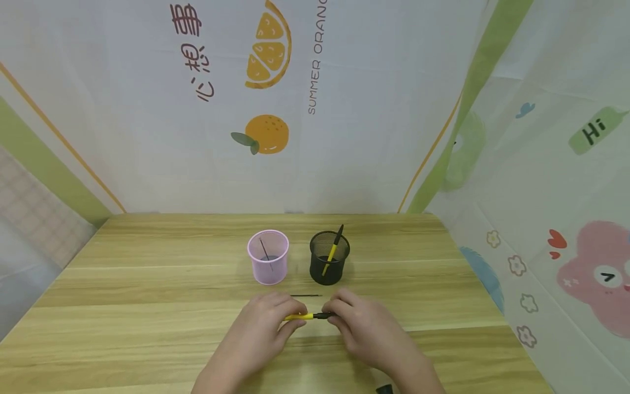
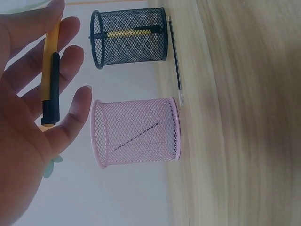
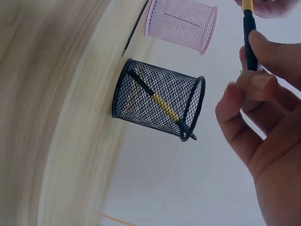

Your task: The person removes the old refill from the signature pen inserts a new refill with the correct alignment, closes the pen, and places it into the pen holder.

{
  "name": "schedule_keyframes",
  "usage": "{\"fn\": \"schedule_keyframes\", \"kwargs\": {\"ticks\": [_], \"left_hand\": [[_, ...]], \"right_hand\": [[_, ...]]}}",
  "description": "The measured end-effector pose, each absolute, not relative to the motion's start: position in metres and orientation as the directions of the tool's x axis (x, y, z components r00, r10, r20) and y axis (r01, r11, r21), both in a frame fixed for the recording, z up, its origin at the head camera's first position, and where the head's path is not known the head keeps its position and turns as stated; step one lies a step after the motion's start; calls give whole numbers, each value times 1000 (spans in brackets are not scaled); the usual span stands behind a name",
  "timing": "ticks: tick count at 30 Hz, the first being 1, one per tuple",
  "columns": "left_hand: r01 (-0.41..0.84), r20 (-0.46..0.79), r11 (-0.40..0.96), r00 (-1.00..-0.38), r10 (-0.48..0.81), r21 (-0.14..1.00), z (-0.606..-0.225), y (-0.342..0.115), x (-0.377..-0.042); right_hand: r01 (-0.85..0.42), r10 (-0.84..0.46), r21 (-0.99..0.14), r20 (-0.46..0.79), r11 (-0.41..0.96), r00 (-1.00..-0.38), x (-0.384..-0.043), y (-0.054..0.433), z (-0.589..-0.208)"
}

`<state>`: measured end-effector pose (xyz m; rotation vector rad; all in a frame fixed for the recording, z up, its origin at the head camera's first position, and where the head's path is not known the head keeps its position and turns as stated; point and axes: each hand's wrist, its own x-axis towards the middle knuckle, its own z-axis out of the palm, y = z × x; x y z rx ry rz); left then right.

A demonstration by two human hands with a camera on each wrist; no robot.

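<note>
Both hands hold one yellow and black pen level over the table. My left hand (image 1: 263,324) grips the yellow barrel (image 2: 49,70), whose black clip end points back toward the palm in the left wrist view. On the pen's other side, my right hand (image 1: 364,328) pinches the black front section (image 3: 249,35) between thumb and fingers. Just beyond the hands, a thin dark pen refill (image 1: 306,295) lies on the wood. Behind it stand a pink mesh pen cup (image 1: 269,277) and a black mesh pen cup (image 1: 319,272).
A dark refill (image 1: 264,249) leans inside the pink cup, and a yellow and black pen (image 1: 332,251) leans inside the black one. Near the right forearm, a small black object (image 1: 384,389) shows at the bottom edge. A printed white cloth (image 1: 354,137) hangs behind the wooden table (image 1: 147,306).
</note>
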<state>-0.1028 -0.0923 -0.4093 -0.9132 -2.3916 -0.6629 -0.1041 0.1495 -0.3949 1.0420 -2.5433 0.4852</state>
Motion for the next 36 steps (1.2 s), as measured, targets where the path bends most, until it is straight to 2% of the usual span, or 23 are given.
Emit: {"fn": "schedule_keyframes", "kwargs": {"ticks": [15,22,29,32,36], "left_hand": [[664,578,699,-689,436,265,-407,-93,-101],[657,561,697,-706,432,289,-405,-96,-101],[696,598,662,-665,447,278,-403,-95,-100],[711,623,649,-643,445,271,-402,-95,-100],[721,649,640,-625,434,266,-400,-96,-100]], "right_hand": [[-732,-577,-317,460,603,-674,-105,153,-396],[-766,-551,-301,552,568,-626,-107,154,-396],[-805,-541,-335,607,490,-582,-107,154,-395],[-795,-544,-345,590,498,-597,-107,153,-395],[-745,-542,-394,515,538,-664,-106,152,-395]]}}
